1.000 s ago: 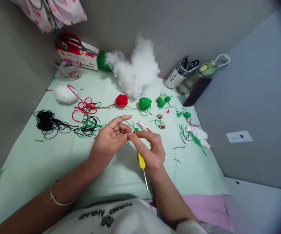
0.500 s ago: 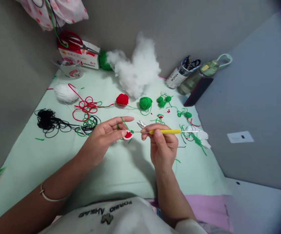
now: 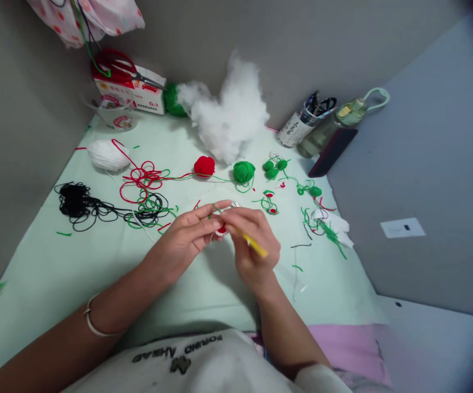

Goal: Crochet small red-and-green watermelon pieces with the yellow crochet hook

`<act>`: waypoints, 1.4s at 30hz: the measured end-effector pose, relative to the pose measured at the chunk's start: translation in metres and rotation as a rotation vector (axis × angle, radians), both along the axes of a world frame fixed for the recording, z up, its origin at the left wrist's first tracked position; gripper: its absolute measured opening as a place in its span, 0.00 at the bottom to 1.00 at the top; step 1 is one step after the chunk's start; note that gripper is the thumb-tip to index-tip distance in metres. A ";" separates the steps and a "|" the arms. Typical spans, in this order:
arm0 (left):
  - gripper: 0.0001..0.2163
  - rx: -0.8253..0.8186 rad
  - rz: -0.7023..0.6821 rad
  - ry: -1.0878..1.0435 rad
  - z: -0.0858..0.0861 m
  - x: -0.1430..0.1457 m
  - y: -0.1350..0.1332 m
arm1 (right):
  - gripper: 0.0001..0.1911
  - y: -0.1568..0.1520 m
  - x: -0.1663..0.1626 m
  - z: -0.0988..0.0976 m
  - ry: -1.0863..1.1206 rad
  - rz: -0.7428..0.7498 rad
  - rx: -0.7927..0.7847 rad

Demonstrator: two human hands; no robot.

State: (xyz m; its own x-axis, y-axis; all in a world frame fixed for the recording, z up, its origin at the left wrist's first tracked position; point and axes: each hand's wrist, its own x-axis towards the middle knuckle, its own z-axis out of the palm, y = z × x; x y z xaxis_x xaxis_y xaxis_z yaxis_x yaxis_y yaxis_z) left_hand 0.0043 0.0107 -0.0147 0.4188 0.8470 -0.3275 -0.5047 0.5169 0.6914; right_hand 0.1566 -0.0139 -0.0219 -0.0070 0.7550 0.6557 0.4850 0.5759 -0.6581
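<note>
Near the middle of the pale green tabletop point(image 3: 76, 262), left hand point(image 3: 187, 237) and right hand point(image 3: 253, 240) brought together, fingertips touching; between them a small red and white crochet piece point(image 3: 221, 230), pinched by the left thumb and fingers, mostly hidden; green yarn strand point(image 3: 216, 209) passing over the left forefinger. Right hand closed around a yellow crochet hook point(image 3: 255, 246) (only the yellow handle showing, tip hidden among the fingers), handle slanting down toward the near right. Bracelet point(image 3: 91, 322) on the left wrist.

Toward the far edge, a red yarn ball point(image 3: 204, 165) just beside a green yarn ball point(image 3: 243, 171); behind these a heap of white stuffing point(image 3: 228, 117). Toward the left edge, a white yarn ball point(image 3: 105, 154), a tangle of black yarn point(image 3: 76, 202) and loops of red yarn point(image 3: 142, 177). In the far left corner, a carton point(image 3: 138, 95) with red-handled scissors point(image 3: 116, 63) on top. In the far right corner, a bottle point(image 3: 341, 123) beside a dark phone point(image 3: 332, 153). Small green crochet pieces point(image 3: 273, 168) near the green ball.
</note>
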 end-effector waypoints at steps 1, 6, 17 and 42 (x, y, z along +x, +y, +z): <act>0.13 -0.022 -0.002 -0.019 0.000 -0.001 0.001 | 0.11 0.002 0.002 0.001 0.095 0.007 -0.062; 0.13 0.046 -0.010 0.062 0.004 -0.006 0.002 | 0.10 0.009 0.007 0.003 0.483 0.103 -0.310; 0.17 0.171 -0.040 0.216 0.004 -0.011 0.001 | 0.11 0.008 0.007 0.002 0.552 0.170 -0.438; 0.23 0.195 0.112 0.216 0.005 -0.004 -0.005 | 0.16 -0.008 0.001 -0.001 -0.260 0.006 0.138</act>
